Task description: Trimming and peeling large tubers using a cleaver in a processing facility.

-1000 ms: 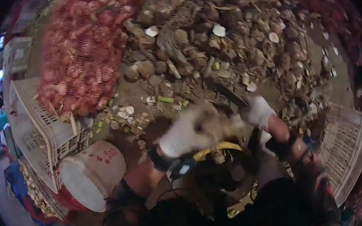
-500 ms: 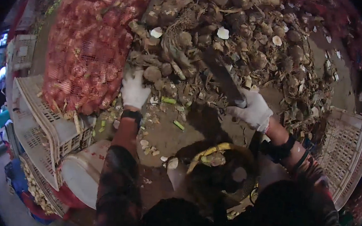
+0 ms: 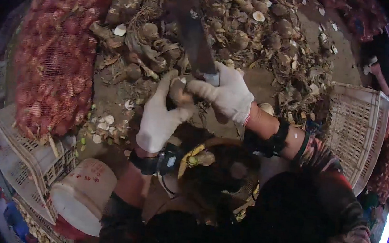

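The left hand (image 3: pixel 159 118), in a white glove, grips a brown root (image 3: pixel 178 93) between thumb and fingers and holds it up in front of the body. The right hand (image 3: pixel 225 96), also gloved in white, is closed tight around the handle of a big dark knife (image 3: pixel 194 33), whose broad blade points up and away, with its base right at the root — touching it or just above it, I cannot tell which.

Beyond the hands lies a wide pile of roots (image 3: pixel 223 25), still rough with dry leaves and stringy bits, spread over the dirt ground. Pale cut slices (image 3: pixel 104 124) and trimmings lie scattered on the ground just left of the left hand, which suggests some roots have already been trimmed. Judging by how much rough stock is heaped there, most of the work looks to be still ahead.

A red mesh sack (image 3: pixel 54 54) full of round bulbs fills the left side. Below it sit a white plastic crate (image 3: pixel 20 150) and a white bucket (image 3: pixel 82 195), and another white crate (image 3: pixel 355 124) stands on the right. A dark round basket (image 3: pixel 216 181) with a yellow rim sits close under the hands — what it holds is hard to make out.
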The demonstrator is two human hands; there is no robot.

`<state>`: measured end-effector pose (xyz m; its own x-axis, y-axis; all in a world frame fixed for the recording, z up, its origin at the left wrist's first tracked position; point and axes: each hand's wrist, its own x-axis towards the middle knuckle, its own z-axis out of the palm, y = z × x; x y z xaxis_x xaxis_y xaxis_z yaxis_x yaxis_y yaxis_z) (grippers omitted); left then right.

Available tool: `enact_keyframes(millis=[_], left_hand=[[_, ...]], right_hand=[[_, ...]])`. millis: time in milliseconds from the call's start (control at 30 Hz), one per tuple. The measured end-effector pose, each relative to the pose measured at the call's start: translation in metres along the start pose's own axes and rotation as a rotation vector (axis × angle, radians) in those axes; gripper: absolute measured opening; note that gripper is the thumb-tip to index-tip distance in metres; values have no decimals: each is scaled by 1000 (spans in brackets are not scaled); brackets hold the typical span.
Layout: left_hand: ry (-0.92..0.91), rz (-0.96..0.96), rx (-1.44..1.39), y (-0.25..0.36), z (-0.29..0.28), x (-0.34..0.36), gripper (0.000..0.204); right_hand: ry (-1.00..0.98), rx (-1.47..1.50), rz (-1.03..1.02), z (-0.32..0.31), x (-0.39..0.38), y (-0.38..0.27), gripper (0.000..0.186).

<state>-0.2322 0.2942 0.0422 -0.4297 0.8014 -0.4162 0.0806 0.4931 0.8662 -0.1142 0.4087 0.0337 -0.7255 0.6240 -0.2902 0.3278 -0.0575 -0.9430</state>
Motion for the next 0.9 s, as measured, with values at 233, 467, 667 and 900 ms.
enact_keyframes(millis=[233, 467, 667, 900], left_hand=[[17, 20, -368, -6, 5, -6, 63], [101, 235, -386, -18, 9, -4, 51], [94, 140, -279, -1, 8, -9, 50], [24, 136, -420, 14, 11, -19, 54]], right_hand=[[-18, -59, 80, -16, -8, -16, 30], [-230, -856, -434, -14, -25, -24, 17], [-222, -900, -503, -17, -21, -13, 16], [-182, -1036, 75, -41, 15, 46, 20]])
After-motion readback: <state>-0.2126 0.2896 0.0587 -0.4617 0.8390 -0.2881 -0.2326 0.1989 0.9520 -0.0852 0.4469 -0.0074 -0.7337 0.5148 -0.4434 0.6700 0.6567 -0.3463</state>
